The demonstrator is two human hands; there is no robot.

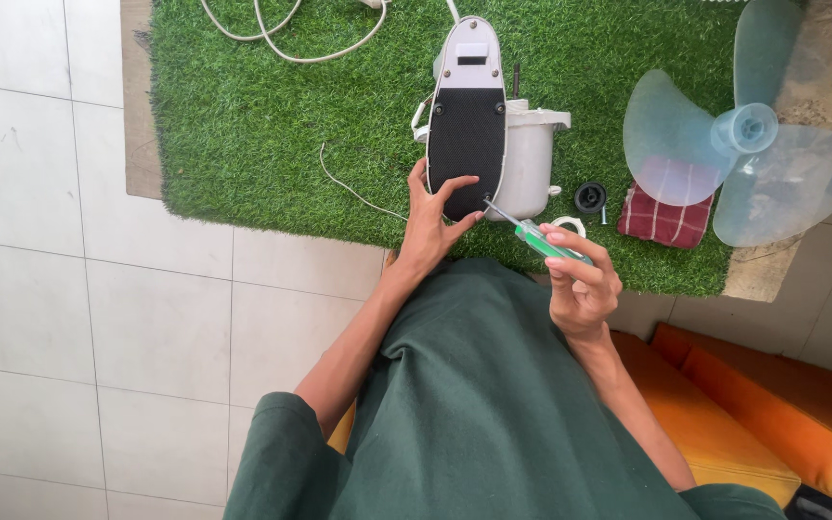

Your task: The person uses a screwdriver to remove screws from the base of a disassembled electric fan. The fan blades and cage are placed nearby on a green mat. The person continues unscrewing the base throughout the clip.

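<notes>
My landmark is the fan motor housing, the white drum lying on the artificial grass mat. Propped against its near-left side is the fan base plate, a long white-rimmed piece with a black textured underside turned up toward me. My left hand is spread narrow over the plate's lower end, fingers curled on the black surface and thumb at its edge, pinning it. My right hand is closed around the green handle of a screwdriver, whose tip sits at the plate's lower right corner, just in front of the housing, where I judge a screw sits, though the head itself is too small to make out.

To do this well I would bring the shaft more in line with the screw, since it now leans quite flat, press along its axis before turning, and let the left hand resist the twist so the plate does not skate on the grass.

Right of the housing lie a small black cap, a red checked cloth and the translucent fan blade. Behind it trails a white power cord.
</notes>
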